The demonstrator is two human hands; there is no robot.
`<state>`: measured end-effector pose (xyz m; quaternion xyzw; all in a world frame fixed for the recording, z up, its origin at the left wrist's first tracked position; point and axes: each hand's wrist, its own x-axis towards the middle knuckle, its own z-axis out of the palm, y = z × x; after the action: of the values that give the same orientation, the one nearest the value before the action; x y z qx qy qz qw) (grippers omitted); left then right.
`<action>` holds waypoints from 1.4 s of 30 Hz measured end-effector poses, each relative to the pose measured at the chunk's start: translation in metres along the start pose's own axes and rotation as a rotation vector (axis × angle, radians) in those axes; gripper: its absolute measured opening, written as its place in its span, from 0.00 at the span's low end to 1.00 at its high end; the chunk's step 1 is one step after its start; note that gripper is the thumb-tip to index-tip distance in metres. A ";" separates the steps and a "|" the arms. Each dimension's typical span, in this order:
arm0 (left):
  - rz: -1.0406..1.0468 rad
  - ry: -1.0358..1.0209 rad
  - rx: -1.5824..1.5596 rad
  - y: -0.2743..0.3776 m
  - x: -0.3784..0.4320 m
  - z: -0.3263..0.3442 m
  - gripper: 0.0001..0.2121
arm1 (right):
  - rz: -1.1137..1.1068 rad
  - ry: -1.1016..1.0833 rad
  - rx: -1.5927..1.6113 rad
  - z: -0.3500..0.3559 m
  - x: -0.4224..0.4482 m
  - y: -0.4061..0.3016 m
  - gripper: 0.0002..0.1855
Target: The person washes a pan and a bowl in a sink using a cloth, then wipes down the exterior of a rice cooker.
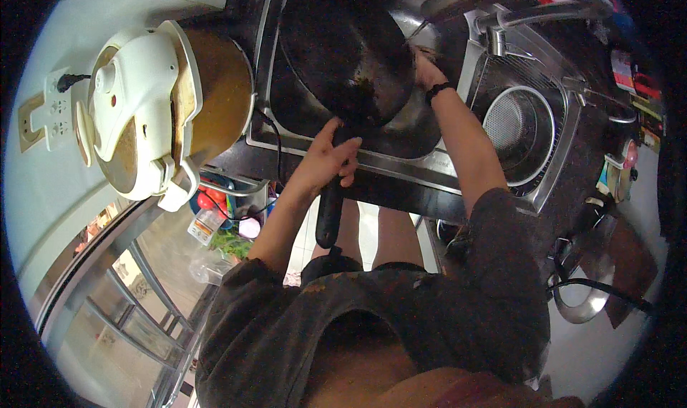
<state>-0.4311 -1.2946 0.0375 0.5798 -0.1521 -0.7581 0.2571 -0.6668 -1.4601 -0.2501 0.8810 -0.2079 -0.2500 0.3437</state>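
A large black wok (343, 48) is in the metal sink basin (397, 149), its dark handle (330, 215) reaching over the front rim towards my body. My left hand (335, 153) is at the base of the handle, the thumb and some fingers spread around it; how firmly it grips is not plain. My right hand (429, 70) is at the wok's right edge inside the basin. Its fingers are mostly hidden behind the wok's edge and in shadow, so whether they hold anything does not show. A dark band circles the right wrist.
A white and brown rice cooker or similar electric pot (155, 107) stands left of the sink, its cord near the rim. A faucet (496, 40) rises at the right. A perforated metal strainer (518, 134) sits in the smaller basin. Below left are bagged vegetables (231, 244).
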 end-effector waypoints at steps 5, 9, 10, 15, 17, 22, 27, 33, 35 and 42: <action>0.012 -0.087 -0.191 0.016 0.001 -0.012 0.24 | 0.332 -0.075 0.652 0.039 -0.014 -0.043 0.17; -0.007 -0.255 -0.298 0.024 0.003 -0.017 0.09 | 0.636 0.074 1.335 0.049 -0.030 -0.063 0.15; -0.007 -0.284 -0.328 0.024 0.002 -0.016 0.08 | 0.680 0.112 1.401 0.046 -0.033 -0.064 0.15; 0.055 -0.229 -0.353 0.021 0.002 0.007 0.07 | 0.892 0.290 1.280 -0.019 -0.035 -0.051 0.18; 0.127 -0.185 -0.339 0.018 0.005 0.022 0.07 | 0.996 0.461 1.519 -0.061 -0.035 -0.034 0.17; 0.195 -0.061 -0.311 0.002 0.025 0.056 0.12 | 1.845 0.359 3.372 -0.164 -0.037 0.014 0.16; 0.300 -0.064 -0.102 -0.019 0.047 0.056 0.16 | 1.707 -0.528 2.985 -0.227 -0.063 0.046 0.20; 0.315 0.029 0.052 -0.031 0.045 0.060 0.16 | 1.405 -0.435 3.047 -0.235 -0.102 0.039 0.22; 0.286 0.087 0.215 -0.032 0.041 0.059 0.17 | 1.354 -0.384 2.980 -0.218 -0.111 0.034 0.21; 0.329 0.303 0.539 -0.055 0.038 0.059 0.21 | 1.384 -0.049 2.197 -0.161 -0.119 0.069 0.16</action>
<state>-0.5072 -1.2747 -0.0056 0.7006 -0.3982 -0.5444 0.2331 -0.6809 -1.3623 -0.0627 0.4058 -0.7181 0.2626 -0.5008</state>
